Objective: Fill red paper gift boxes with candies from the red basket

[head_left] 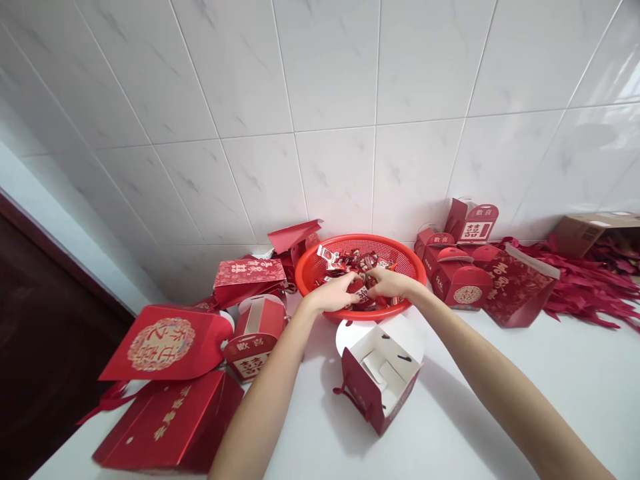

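A red plastic colander (415,263) holds several wrapped candies (327,255) in red and white wrappers. Both my hands are down inside it. My left hand (339,292) curls its fingers round a red-wrapped candy near the colander's middle. Close beside it, my right hand (389,283) has its fingers bent down and closed on candies; its fingertips are partly hidden among the wrappers. In front of the colander, between my forearms, stands an open dark red gift box (367,387) with a white inside and a red cord on its left side. No candy shows inside that box.
Left of my arm are a large red box (165,420), a red bag-shaped box (165,343) and a smaller handled box (257,327). On the right stand several red boxes (463,283), dark red ribbons (580,280) and a cardboard carton (580,230). A tiled wall (335,167) rises behind.
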`<state>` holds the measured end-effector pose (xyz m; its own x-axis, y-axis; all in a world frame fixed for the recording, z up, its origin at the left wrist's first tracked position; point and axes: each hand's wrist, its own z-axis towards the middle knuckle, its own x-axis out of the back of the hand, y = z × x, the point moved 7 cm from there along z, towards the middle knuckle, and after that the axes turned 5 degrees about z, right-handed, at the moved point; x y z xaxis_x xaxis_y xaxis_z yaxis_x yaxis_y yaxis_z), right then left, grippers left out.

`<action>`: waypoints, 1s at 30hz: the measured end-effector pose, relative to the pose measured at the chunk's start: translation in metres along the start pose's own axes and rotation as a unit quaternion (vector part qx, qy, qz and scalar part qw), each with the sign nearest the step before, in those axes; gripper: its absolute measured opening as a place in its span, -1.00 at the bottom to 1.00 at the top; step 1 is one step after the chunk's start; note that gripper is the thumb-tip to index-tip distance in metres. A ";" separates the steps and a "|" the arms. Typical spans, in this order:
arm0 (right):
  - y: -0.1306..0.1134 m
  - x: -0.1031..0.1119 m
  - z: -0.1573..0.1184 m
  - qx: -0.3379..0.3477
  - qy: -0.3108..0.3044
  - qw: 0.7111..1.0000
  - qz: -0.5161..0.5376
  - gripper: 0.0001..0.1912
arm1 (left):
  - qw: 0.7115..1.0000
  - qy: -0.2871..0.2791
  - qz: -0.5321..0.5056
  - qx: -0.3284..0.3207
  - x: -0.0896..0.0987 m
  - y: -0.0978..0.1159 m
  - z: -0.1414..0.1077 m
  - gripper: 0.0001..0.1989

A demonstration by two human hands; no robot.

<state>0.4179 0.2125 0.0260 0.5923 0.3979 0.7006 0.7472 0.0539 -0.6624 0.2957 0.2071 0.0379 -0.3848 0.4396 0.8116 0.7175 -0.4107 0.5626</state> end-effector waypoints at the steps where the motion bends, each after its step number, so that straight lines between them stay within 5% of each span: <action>1: 0.000 0.002 -0.001 0.005 0.010 0.999 0.036 -0.71 | 1.000 0.014 -0.024 -0.003 0.002 -0.001 -0.001 -0.49; 6: 0.000 0.007 -0.008 0.040 0.033 0.980 0.193 -0.80 | 0.966 0.085 -0.244 -0.018 0.010 -0.008 0.001 -0.70; 14: 0.003 0.021 -0.004 0.108 0.121 0.927 0.339 -0.82 | 0.944 0.126 -0.305 -0.027 0.016 -0.013 0.002 -0.75; 30: -0.006 0.036 -0.012 0.184 0.261 0.902 0.290 -0.77 | 0.937 0.076 -0.339 -0.022 0.009 -0.002 0.005 -0.58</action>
<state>0.4381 0.2149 0.0584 0.9845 -0.0230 0.1741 0.1725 0.3137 -0.9337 0.2935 0.2155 0.0430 -0.8250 0.4930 0.2763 0.2549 -0.1117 0.9605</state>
